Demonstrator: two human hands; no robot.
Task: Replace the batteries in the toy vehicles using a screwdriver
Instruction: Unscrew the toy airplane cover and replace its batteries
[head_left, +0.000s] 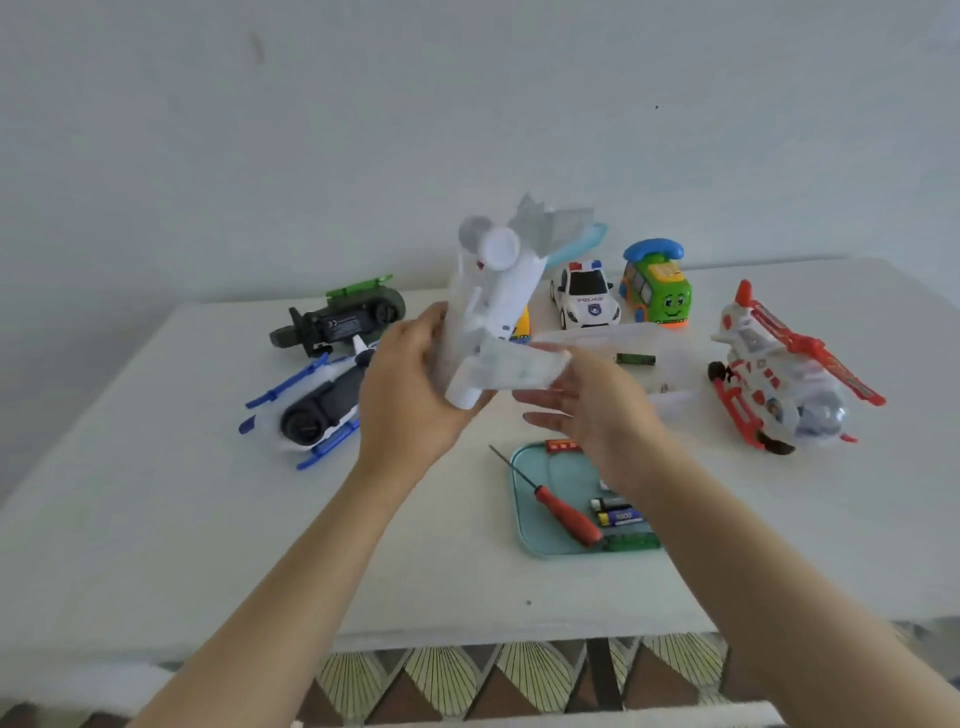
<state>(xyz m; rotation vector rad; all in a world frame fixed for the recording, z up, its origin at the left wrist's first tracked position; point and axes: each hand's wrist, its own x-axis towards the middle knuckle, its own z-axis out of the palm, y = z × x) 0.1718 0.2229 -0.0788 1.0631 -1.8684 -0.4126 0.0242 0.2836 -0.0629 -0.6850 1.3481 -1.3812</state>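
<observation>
The left hand (410, 384) grips the blurred white toy plane (488, 312) upright above mid-tabletop (156, 519), fingers wrapped round its body. At its 3 o'clock the right hand (597, 410) spreads loose fingers under a wing, holding nothing. In this one-handed hold the plane could slip onto the tray (561, 467) at 5 o'clock, scattering the screwdriver (569, 514) and batteries (618, 512).

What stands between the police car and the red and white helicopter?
The green toy bus stands there, beside the police car; the head view shows it.
</observation>
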